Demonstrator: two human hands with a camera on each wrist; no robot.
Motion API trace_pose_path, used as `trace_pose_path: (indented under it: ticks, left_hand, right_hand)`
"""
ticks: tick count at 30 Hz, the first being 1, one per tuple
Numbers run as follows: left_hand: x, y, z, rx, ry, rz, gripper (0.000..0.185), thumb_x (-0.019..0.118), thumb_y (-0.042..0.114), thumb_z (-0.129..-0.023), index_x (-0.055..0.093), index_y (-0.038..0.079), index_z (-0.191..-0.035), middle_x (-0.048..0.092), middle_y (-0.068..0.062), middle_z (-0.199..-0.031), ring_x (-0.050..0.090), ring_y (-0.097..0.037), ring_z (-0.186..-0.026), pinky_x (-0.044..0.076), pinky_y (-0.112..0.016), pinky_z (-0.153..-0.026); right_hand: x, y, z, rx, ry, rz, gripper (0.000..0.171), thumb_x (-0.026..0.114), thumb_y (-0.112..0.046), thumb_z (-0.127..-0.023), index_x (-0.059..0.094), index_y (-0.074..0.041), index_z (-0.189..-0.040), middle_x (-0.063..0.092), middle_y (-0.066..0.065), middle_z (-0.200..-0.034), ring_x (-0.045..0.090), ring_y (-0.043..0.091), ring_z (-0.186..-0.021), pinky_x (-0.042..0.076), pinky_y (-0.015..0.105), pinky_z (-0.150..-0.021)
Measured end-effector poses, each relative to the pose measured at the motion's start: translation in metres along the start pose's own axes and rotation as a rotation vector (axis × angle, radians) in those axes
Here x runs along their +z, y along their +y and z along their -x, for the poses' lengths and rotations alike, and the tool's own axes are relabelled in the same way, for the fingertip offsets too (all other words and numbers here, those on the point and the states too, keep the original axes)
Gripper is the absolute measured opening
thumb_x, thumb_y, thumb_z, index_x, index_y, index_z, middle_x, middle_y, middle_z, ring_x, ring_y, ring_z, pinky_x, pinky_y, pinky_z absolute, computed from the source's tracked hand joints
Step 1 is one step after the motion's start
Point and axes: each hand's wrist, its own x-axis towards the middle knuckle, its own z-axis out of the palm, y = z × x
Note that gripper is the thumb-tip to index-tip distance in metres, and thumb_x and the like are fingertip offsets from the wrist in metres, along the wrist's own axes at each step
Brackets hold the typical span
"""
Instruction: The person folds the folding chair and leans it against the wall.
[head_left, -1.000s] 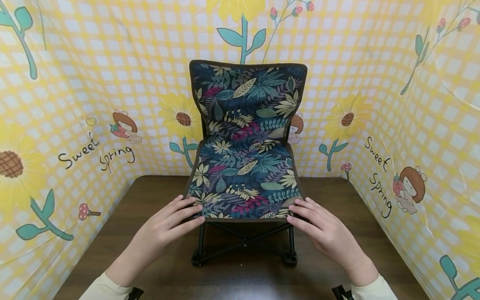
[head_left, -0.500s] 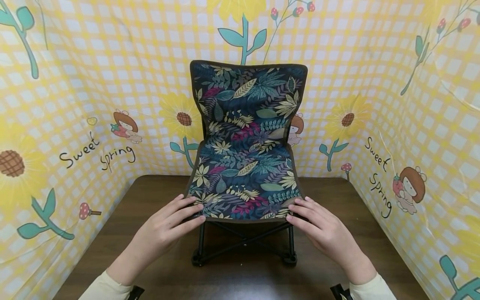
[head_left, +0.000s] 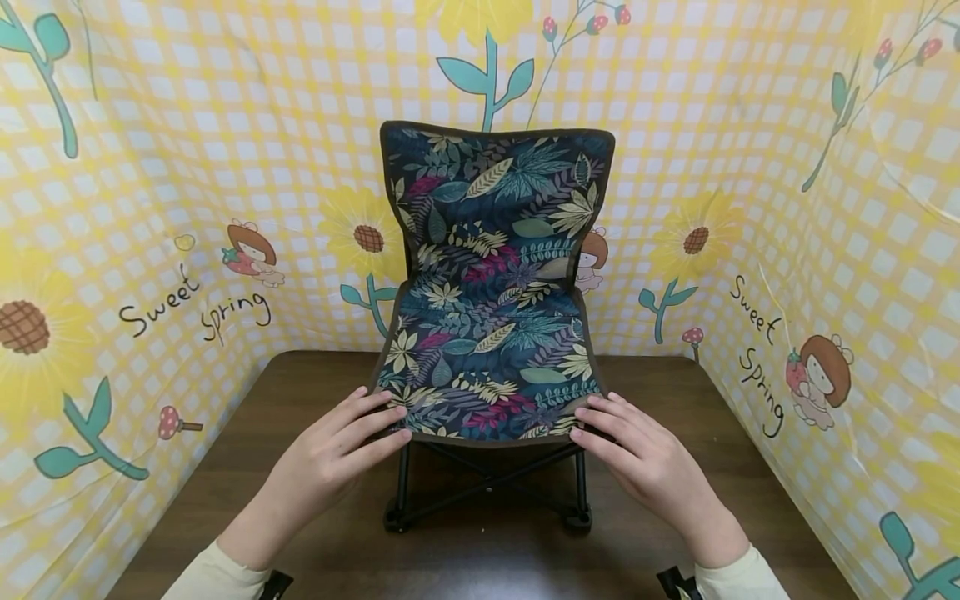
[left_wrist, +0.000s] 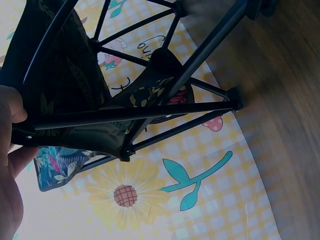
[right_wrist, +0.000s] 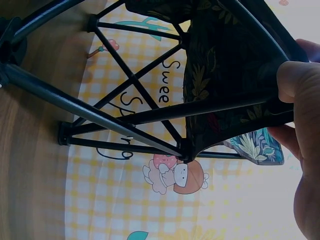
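Barely any motion since earlier: both hands stay put at the seat's front corners. Left hand (head_left: 330, 462) grips the folding chair (head_left: 491, 283) at its front-left corner, right hand (head_left: 645, 462) grips the front-right corner, thumbs under the frame. Chair stands upright mid-tabletop (head_left: 225, 492), against the yellow backdrop (head_left: 150, 208).

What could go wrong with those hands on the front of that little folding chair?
The left hand and right hand grip the front corners of the folding chair, with thumbs beside the black frame bars. If the crossed bars scissor shut, a thumb might get pinched. The chair stands close to the near edge of the wooden table, so a pull toward the person could perhaps tip it or slide it off.
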Motion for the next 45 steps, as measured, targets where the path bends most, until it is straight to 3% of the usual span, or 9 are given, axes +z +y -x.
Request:
trace_pose_path:
  ticks: [45]
  left_hand:
    - [-0.004, 0.003, -0.011, -0.031, -0.028, 0.000, 0.036, 0.041, 0.007, -0.110, 0.075, 0.009, -0.122, 0.071, -0.016, -0.125, 0.066, -0.042, -0.113, 0.037, -0.047, -0.120]
  right_hand:
    - [-0.001, 0.001, -0.007, 0.016, 0.006, 0.004, 0.031, 0.046, -0.011, -0.110, 0.075, -0.006, -0.122, 0.072, 0.017, -0.123, 0.069, 0.040, -0.109, 0.050, 0.053, -0.107]
